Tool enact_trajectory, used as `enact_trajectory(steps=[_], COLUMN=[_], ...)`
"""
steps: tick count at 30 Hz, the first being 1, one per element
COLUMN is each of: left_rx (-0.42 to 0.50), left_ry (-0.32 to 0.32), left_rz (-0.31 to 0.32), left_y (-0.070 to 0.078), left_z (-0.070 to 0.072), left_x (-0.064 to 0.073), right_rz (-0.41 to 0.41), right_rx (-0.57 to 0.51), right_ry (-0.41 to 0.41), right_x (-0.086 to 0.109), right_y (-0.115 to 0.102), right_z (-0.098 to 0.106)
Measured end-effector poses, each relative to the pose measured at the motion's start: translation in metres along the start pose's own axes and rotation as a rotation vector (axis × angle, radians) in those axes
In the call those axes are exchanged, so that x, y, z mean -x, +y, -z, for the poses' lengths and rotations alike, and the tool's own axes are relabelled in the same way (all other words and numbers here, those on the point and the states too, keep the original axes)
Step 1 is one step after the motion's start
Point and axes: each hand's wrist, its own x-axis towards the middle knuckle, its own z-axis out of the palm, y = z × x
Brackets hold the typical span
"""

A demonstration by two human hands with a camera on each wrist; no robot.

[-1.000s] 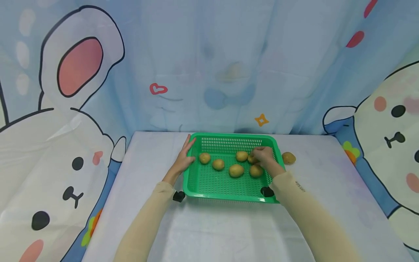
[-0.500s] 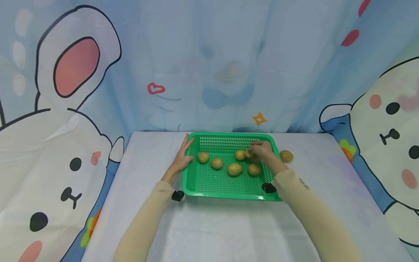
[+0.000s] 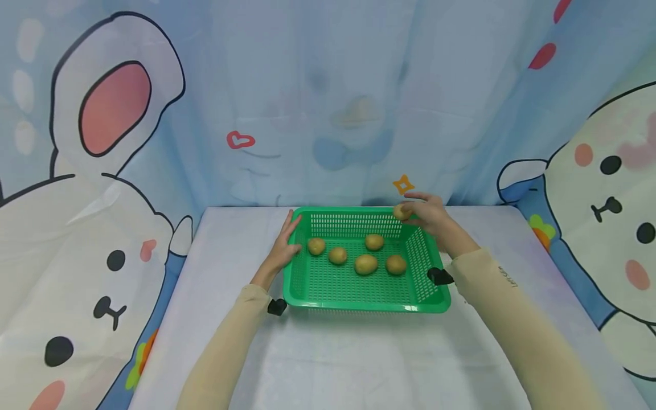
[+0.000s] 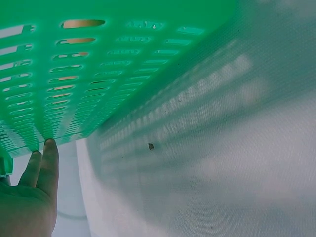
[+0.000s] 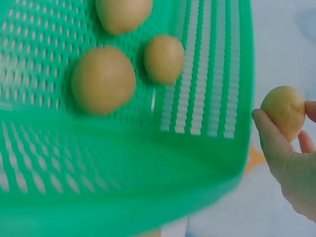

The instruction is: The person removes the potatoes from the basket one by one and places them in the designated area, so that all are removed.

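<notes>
A green plastic basket [image 3: 348,307] with slotted walls holds several yellow-brown potatoes [image 3: 365,264] spread over its floor. My right hand [image 3: 429,217] pinches one potato [image 5: 284,111] between thumb and fingers, up at the basket's far right corner. In the right wrist view that potato appears just outside the green rim. At the basket's left end, my left hand [image 3: 283,246] rests against the side with fingers straight and the thumb over the rim. The left wrist view shows its fingers [image 4: 48,168] straight at the slotted outer wall.
The basket stands on a table with a white cloth [image 3: 353,364]. Behind it hangs a light blue curtain [image 3: 307,102] with cartoon prints. A tan sliver [image 5: 149,233] shows under the basket rim in the right wrist view.
My right hand has lifted a potato off the basket floor and carried it up to the far right corner. The loose potato right of the basket is now hidden behind the right arm.
</notes>
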Motion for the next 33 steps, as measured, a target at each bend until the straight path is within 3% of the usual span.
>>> enact_trajectory(steps=[5, 11, 19, 26, 33], left_rx=[0.0, -0.006, -0.003, -0.001, -0.015], left_ry=[0.0, 0.003, 0.035, 0.057, 0.058], left_rz=[0.014, 0.013, 0.012, 0.018, 0.007], left_y=[0.002, 0.0, -0.039, -0.041, -0.041], left_z=[0.0, 0.0, -0.003, -0.004, -0.005], left_x=[0.002, 0.0, -0.014, -0.015, -0.016], right_rz=[0.002, -0.047, -0.161, -0.254, -0.294], right_rx=[0.0, 0.002, -0.062, -0.082, -0.067], right_ry=[0.053, 0.129, 0.265, 0.359, 0.441], right_x=[0.001, 0.002, 0.004, 0.006, 0.006], right_y=[0.0, 0.015, 0.044, 0.072, 0.098], right_z=[0.029, 0.064, 0.101, 0.122, 0.129])
